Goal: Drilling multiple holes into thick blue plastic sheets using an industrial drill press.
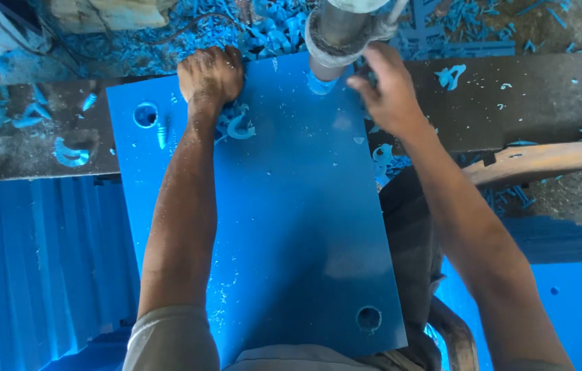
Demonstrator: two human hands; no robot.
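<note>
Blue panel: a flat rectangular blue plastic panel (291,227) is lying across the middle of the frame, running from the upper centre down to the lower edge, resting on a dark bench (552,96) that is crossing the upper part of the picture.
Holes: one round hole (145,115) is showing near the panel's upper left corner and another round hole (368,318) near its lower right corner.
Drill head: a grey cylindrical drill head (339,31) is standing at the top centre, its lower end meeting the panel's upper edge area.
Left hand: the left hand (210,74) is pressing down on the panel's top edge at upper centre-left, fingers curled together into a closed fist shape over the edge.
Right hand: the right hand (387,89) is reaching up just beside the drill head at upper centre-right, fingers bent and touching it; whether it is gripping anything is hard to tell.
Shavings on panel: curled blue shavings (236,125) are lying on the panel just below the left hand.
Loose swarf: a heap of blue plastic chips (263,27) is covering the ground along the top of the frame.
Stacked sheets: blue sheets (37,268) are filling the lower left.
Wooden piece: a brown wooden strip (545,159) is stretching along the right side, beneath the right forearm.
</note>
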